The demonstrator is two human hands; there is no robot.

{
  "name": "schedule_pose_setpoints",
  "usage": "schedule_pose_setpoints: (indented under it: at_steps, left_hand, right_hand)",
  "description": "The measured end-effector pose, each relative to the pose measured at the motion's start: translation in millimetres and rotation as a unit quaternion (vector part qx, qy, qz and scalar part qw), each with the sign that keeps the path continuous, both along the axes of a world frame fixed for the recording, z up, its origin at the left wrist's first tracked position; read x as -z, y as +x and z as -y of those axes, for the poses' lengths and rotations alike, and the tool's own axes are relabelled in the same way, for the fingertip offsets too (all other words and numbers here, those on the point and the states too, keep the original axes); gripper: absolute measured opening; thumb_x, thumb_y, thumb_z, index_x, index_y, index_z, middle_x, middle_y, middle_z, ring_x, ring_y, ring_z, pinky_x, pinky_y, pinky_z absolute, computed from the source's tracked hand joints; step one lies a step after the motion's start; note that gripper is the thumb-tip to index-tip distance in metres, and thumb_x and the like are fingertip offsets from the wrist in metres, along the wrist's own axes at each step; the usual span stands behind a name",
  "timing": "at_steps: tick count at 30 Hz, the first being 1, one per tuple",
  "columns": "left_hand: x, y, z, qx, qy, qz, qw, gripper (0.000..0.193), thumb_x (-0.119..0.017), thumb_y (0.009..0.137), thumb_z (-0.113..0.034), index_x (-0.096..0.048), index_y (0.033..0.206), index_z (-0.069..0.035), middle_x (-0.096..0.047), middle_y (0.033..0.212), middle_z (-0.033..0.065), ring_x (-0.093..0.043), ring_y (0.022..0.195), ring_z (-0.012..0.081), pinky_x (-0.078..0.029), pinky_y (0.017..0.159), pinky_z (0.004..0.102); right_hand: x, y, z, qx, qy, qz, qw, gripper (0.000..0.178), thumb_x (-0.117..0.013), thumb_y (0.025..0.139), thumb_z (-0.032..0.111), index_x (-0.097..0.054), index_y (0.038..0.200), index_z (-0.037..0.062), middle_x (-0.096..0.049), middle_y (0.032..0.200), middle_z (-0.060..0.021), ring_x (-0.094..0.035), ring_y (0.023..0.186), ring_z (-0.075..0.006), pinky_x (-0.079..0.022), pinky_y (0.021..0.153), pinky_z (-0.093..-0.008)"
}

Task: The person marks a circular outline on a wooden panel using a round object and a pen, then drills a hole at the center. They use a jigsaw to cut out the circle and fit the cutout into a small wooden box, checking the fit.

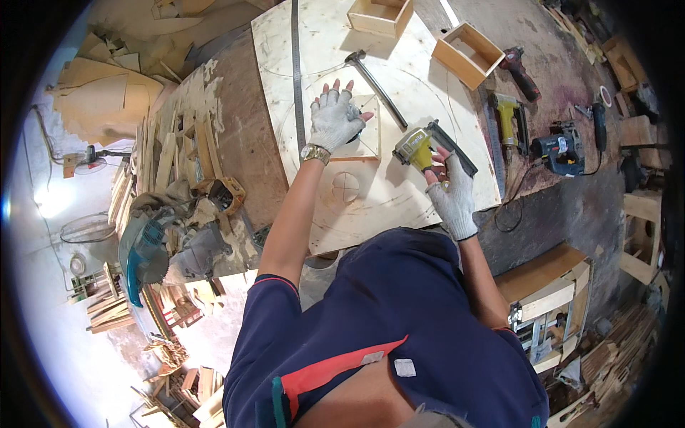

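On the plywood sheet [410, 203], the left hand [335, 123] lies over a square wooden panel [370, 147], fingers spread wide; the right hand [452, 196] grips a green nail gun [419, 150]. Two open boxes [454, 67] look assembled — whether the panel is fastened, I cannot tell.

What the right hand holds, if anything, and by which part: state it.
The right hand holds a yellow-green nail gun by its handle.
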State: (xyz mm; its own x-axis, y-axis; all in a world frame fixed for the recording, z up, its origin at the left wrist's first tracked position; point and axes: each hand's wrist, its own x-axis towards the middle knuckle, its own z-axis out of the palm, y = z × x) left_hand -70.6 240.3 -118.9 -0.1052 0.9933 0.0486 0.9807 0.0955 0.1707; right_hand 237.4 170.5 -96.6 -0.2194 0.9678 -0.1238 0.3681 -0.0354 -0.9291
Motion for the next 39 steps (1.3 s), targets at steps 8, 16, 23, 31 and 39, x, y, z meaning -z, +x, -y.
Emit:
schedule_pose_setpoints:
  at_steps: [8, 16, 23, 31, 39]
  left_hand:
    - [61, 9, 12, 0.009, 0.031, -0.103, 0.994, 0.084, -0.058, 0.093, -0.063, -0.036, 0.162, -0.021, -0.031, 0.169, 0.0132, -0.024, 0.156, 0.0365, -0.02, 0.125, 0.0559]
    - [61, -1, -9, 0.016, -0.052, -0.034, 0.998, 0.082, -0.053, 0.098, -0.058, -0.03, 0.164, -0.014, -0.027, 0.169, 0.0194, -0.023, 0.156, 0.0378, -0.019, 0.126, 0.0547]
    - [-14, -23, -7, -0.065, 0.051, 0.183, 0.98, 0.067, -0.064, 0.096, -0.042, -0.049, 0.15, -0.005, -0.053, 0.149, 0.0243, -0.051, 0.138, 0.04, -0.045, 0.11, 0.0463]
    - [-16, 1, -32, 0.01, 0.173, 0.043, 0.984, 0.072, -0.068, 0.096, -0.037, -0.042, 0.157, -0.009, -0.034, 0.165, 0.0227, -0.028, 0.154, 0.0417, -0.027, 0.124, 0.0521]
    - [64, 20, -27, -0.037, 0.063, -0.084, 0.994, 0.065, -0.051, 0.103, -0.042, -0.038, 0.161, -0.014, -0.032, 0.167, 0.0214, -0.031, 0.153, 0.0406, -0.026, 0.122, 0.0575]
  right_hand:
    - [16, 16, -2, 0.054, -0.035, 0.0, 0.998, 0.056, -0.073, 0.091, 0.011, -0.053, 0.143, 0.0032, -0.07, 0.118, -0.0133, -0.07, 0.093, -0.0199, -0.056, 0.085, -0.0349]
    - [-3, -31, -34, -0.174, 0.043, 0.111, 0.977, 0.054, -0.069, 0.094, 0.034, -0.057, 0.135, 0.0009, -0.071, 0.117, -0.0237, -0.07, 0.105, -0.0411, -0.055, 0.09, -0.0468]
    - [-11, -29, -47, -0.118, 0.044, 0.095, 0.987, 0.051, -0.069, 0.094, 0.036, -0.06, 0.134, 0.0044, -0.071, 0.12, -0.0198, -0.071, 0.107, -0.036, -0.055, 0.09, -0.0455]
    - [6, -11, -20, -0.137, -0.053, 0.091, 0.985, 0.053, -0.067, 0.094, 0.038, -0.059, 0.133, 0.0041, -0.07, 0.121, -0.023, -0.068, 0.111, -0.0396, -0.054, 0.091, -0.0476]
    - [24, -14, -8, -0.141, -0.114, 0.067, 0.981, 0.053, -0.068, 0.094, 0.037, -0.059, 0.134, 0.0037, -0.071, 0.121, -0.0216, -0.069, 0.113, -0.0386, -0.054, 0.094, -0.046]
